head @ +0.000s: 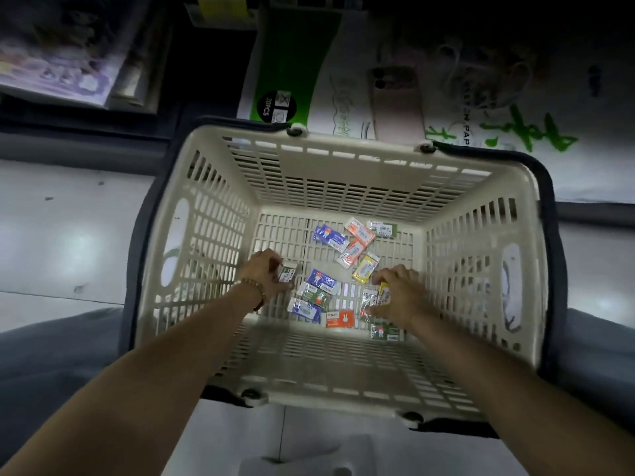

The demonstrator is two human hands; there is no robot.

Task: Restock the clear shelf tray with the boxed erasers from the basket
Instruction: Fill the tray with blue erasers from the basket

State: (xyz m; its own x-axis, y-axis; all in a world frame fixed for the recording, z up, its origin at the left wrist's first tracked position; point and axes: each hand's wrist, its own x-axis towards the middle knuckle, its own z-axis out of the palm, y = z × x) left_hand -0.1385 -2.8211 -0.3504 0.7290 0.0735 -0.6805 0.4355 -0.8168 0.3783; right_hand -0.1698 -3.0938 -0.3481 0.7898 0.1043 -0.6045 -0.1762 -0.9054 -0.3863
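Note:
A cream slatted basket with dark handles stands on the floor below me. Several small boxed erasers lie on its bottom: blue, orange, yellow, green and an orange-red one. Both my hands reach down inside. My left hand, with a bead bracelet at the wrist, grips a green-and-white eraser box. My right hand pinches a few eraser boxes between thumb and fingers. The clear shelf tray is not in view.
Behind the basket lies a white and green paper carton with a pink phone on top. Dark shelving with purple packs is at the upper left. Pale floor tiles surround the basket.

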